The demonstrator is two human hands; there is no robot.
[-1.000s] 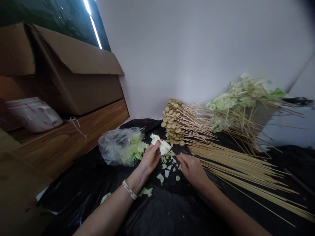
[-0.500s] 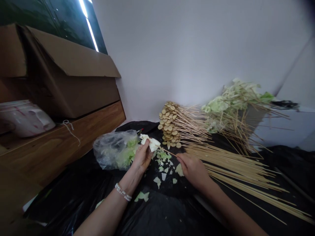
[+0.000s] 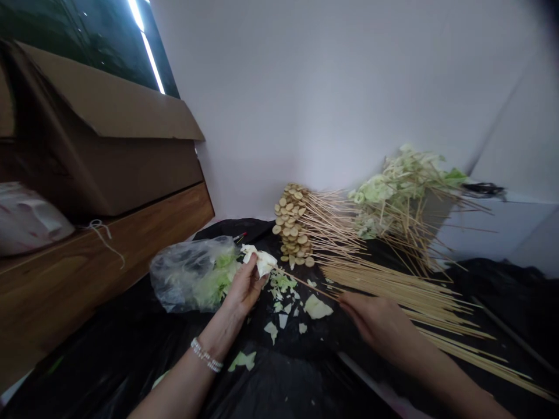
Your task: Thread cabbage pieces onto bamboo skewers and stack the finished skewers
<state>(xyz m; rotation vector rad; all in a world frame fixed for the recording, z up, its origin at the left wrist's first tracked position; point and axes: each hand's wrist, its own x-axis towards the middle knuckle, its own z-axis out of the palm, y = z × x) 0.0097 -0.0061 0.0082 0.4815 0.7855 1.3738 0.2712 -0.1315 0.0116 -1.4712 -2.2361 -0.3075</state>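
My left hand (image 3: 245,285) grips a folded piece of pale cabbage (image 3: 264,263) between thumb and fingers. A wooden skewer (image 3: 301,281) runs from the cabbage to my right hand (image 3: 371,317), whose fingers are closed at its far end. Below the hands, torn cabbage scraps (image 3: 317,307) lie on black plastic sheeting (image 3: 279,378). Left of my left hand is a clear plastic bag (image 3: 183,270) with shredded green leaves inside. Bare skewers (image 3: 393,285) lie in a loose bundle behind my right hand.
Skewers with round slices (image 3: 292,221) are stacked by the wall. Skewered cabbage (image 3: 393,186) is heaped at the back right. An open cardboard box (image 3: 140,169) and a whitish tub (image 3: 30,221) stand at left on a wooden surface (image 3: 174,218).
My right hand has moved right, away from the cabbage, and more of the skewer shows between the hands. The view has shifted slightly to the right.
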